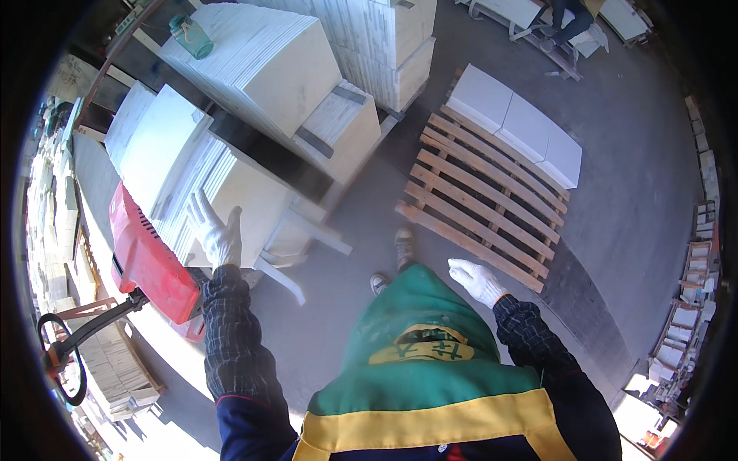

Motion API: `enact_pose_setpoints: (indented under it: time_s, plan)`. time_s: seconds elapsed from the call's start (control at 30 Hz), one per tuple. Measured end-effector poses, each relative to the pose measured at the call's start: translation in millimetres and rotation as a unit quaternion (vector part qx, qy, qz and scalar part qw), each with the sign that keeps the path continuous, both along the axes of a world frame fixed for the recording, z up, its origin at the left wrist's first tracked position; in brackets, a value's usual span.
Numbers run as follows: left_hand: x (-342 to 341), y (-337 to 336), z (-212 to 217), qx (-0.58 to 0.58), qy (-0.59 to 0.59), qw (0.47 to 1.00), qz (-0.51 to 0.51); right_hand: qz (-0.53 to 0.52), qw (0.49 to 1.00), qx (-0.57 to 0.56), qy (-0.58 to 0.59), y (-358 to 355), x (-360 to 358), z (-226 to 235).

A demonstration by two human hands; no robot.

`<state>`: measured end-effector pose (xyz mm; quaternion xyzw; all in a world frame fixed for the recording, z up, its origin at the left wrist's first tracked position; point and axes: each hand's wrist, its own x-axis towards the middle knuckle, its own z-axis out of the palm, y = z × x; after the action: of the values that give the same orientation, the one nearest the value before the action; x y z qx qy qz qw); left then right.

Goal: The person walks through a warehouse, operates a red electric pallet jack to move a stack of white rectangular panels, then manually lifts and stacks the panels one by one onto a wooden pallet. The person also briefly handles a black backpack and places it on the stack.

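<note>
My left hand (216, 232), in a white glove, is open with its fingers spread. In the picture it overlaps the edges of a stack of white stone slabs (250, 201); I cannot tell whether it touches them. Nothing shows in it. My right hand (477, 283), gloved in white too, hangs in front of my body with fingers stretched out close together and no object visible in it. It is nearest to the front edge of a slatted wooden pallet (480, 197). White rectangular slabs (525, 119) lie in a row along the pallet's far right side.
Taller slab stacks (284, 84) stand beyond, with a green transparent bottle (191, 37) on top. A red machine part (146, 257) is at my left. Pale straps or legs (319, 230) jut from the near stack. Another person (570, 21) is at the far right.
</note>
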<state>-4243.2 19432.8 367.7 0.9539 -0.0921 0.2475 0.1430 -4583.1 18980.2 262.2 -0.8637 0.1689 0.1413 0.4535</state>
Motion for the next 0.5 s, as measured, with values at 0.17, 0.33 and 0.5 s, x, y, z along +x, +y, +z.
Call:
enact_pose_setpoints:
  time_s: [0.17,0.33,0.5]
  plan:
    - [-98,-47,-94,-0.084,0.298,0.944,-0.115,-0.019,1.0,-0.007,-0.013,-19,7,-6]
    - [-140,-75,-192,-0.045,0.683,0.673,-0.28,-0.031,0.999,-0.029,0.03,-75,-34,-48]
    - [-116,-148,-156,-0.284,0.614,0.736,-0.027,-0.123,0.985,0.054,0.111,-162,-71,-94]
